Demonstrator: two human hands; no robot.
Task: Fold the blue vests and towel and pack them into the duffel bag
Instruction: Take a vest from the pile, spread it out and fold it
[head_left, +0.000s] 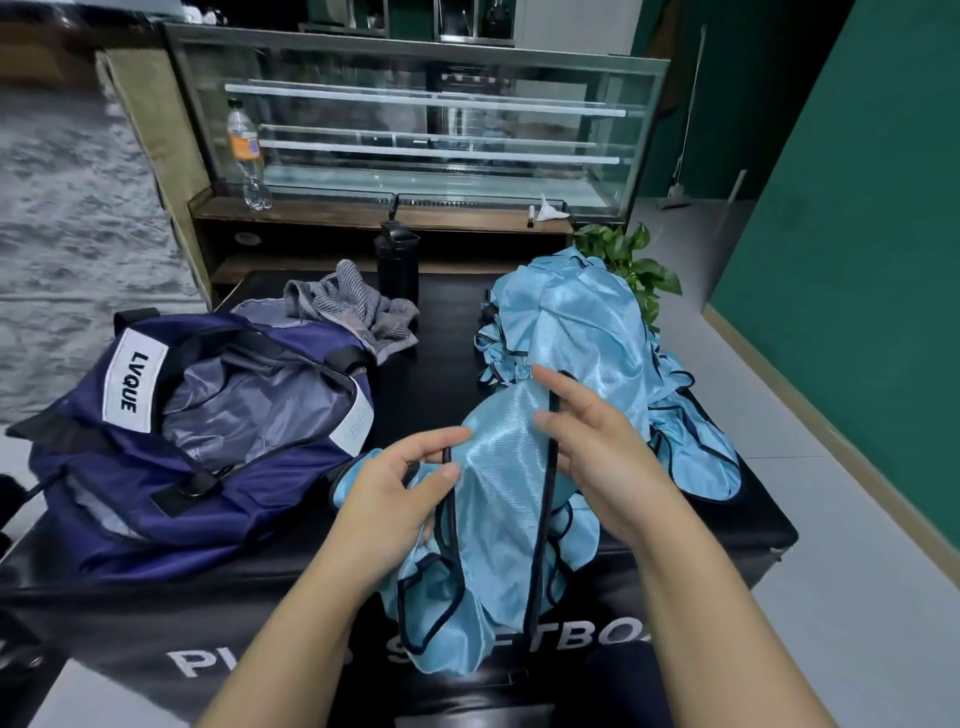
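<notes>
The shiny light-blue vest with dark trim (498, 499) hangs between both hands, near the front edge of the black box top (447, 384). The left hand (400, 493) pinches one dark edge with thumb and fingers. The right hand (597, 441) has the other dark edge under its half-spread fingers; I cannot tell if it pinches. The vest runs long from far to near. The open navy cloth duffel bag (171, 415) is on the left, closer to the left hand.
</notes>
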